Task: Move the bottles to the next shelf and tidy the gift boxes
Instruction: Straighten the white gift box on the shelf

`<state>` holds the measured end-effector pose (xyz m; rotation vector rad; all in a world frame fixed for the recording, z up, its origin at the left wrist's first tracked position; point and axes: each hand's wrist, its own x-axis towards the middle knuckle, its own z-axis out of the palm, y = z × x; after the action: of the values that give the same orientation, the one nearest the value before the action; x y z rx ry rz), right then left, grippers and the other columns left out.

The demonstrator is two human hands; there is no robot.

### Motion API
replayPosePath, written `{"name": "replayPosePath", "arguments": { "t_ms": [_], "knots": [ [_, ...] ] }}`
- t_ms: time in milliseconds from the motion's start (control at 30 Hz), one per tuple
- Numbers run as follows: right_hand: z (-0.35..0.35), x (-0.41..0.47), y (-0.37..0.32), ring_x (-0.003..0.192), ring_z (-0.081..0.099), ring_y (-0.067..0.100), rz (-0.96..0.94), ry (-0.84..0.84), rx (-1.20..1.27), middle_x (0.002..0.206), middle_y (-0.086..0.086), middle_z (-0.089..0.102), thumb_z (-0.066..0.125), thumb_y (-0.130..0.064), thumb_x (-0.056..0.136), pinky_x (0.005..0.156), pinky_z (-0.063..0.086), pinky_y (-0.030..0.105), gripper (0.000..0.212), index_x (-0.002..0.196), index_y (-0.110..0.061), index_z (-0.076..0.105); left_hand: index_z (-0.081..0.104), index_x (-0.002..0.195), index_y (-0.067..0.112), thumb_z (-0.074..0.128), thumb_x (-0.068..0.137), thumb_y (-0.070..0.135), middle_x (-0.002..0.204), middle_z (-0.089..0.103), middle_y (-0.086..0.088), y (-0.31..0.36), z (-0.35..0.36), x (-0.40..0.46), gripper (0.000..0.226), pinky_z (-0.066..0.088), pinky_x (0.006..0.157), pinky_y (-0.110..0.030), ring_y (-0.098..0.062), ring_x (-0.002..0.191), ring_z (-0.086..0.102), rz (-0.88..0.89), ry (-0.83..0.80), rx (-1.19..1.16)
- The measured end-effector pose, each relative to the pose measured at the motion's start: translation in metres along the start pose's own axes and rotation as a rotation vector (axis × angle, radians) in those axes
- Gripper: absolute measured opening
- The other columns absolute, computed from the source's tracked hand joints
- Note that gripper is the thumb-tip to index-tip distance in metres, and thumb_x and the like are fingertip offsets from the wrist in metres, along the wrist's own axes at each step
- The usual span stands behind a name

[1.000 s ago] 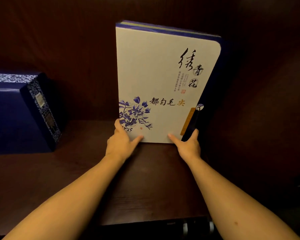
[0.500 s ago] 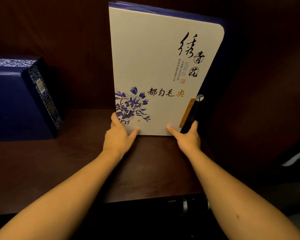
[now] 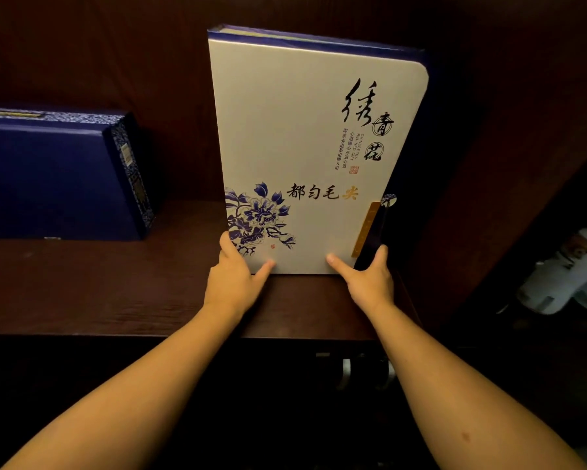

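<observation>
A large white gift box (image 3: pixel 305 130) with blue flowers, black calligraphy and a dark blue spine stands upright on the dark wooden shelf (image 3: pixel 98 290), leaning toward the back panel. My left hand (image 3: pixel 234 279) grips its lower left corner, thumb on the front face. Its lower right corner is held by my right hand (image 3: pixel 370 283), fingers on the blue side. A dark blue gift box (image 3: pixel 48 178) with a patterned edge stands at the left of the same shelf. No bottles are in view.
The cabinet's dark side wall (image 3: pixel 488 164) rises just right of the white box. Outside the cabinet at the right lies something white (image 3: pixel 570 276). Metal handles (image 3: pixel 346 371) show below the shelf's front edge.
The view has shifted slightly, so the white box sits lower in the frame than half a second ago. Both hands keep the same hold on its lower corners.
</observation>
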<state>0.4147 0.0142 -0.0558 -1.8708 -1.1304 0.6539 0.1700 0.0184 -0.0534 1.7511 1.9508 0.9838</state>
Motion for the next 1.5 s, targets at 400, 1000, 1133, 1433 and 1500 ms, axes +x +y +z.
{"name": "replayPosePath", "arguments": {
  "t_ms": [400,1000,1133,1433,1500],
  "knots": [
    [-0.020,-0.041,0.016,0.137,0.041,0.034,-0.039,-0.007,0.011,0.154,0.009,0.040,0.076,-0.075,0.063,0.101,0.041,0.043,0.124,0.157,-0.025,0.011,0.008,0.147,0.023,0.069,0.079,0.064,0.135,0.056,-0.017,-0.002,-0.009,-0.045,0.100,0.051,0.083,-0.044,-0.045,0.103,0.062,-0.009,0.028,-0.011],
    [-0.032,-0.071,0.023,0.124,0.053,0.035,-0.074,0.001,0.056,0.138,0.008,0.055,0.081,-0.065,0.065,0.092,0.047,0.041,0.112,0.152,-0.023,0.023,0.007,0.142,0.035,0.073,0.077,0.059,0.136,0.056,-0.013,-0.003,-0.023,-0.073,0.096,0.050,0.084,-0.043,-0.043,0.105,0.062,-0.009,0.014,-0.047],
    [-0.032,-0.074,0.023,0.120,0.055,0.032,-0.078,0.008,0.079,0.124,-0.001,0.057,0.082,-0.063,0.065,0.083,0.044,0.035,0.105,0.147,-0.026,0.027,0.009,0.141,0.033,0.074,0.078,0.058,0.135,0.057,-0.013,-0.004,-0.023,-0.074,0.094,0.050,0.081,-0.041,-0.042,0.101,0.063,0.015,0.025,-0.042],
    [-0.033,-0.075,0.023,0.122,0.055,0.034,-0.054,-0.024,0.045,0.131,0.002,0.057,0.081,-0.060,0.069,0.083,0.043,0.035,0.104,0.150,-0.025,0.026,0.007,0.145,0.030,0.071,0.080,0.059,0.142,0.052,-0.010,-0.015,-0.029,-0.068,0.096,0.049,0.088,-0.043,-0.039,0.108,0.063,0.018,-0.090,-0.024],
    [-0.037,-0.075,0.021,0.123,0.054,0.035,-0.051,-0.043,-0.007,0.139,0.006,0.055,0.079,-0.057,0.074,0.087,0.045,0.038,0.102,0.153,-0.024,0.023,0.004,0.148,0.030,0.074,0.078,0.058,0.149,0.045,-0.008,-0.020,-0.037,-0.066,0.103,0.047,0.096,-0.042,-0.036,0.122,0.056,0.022,-0.197,-0.063]
  ]
}}
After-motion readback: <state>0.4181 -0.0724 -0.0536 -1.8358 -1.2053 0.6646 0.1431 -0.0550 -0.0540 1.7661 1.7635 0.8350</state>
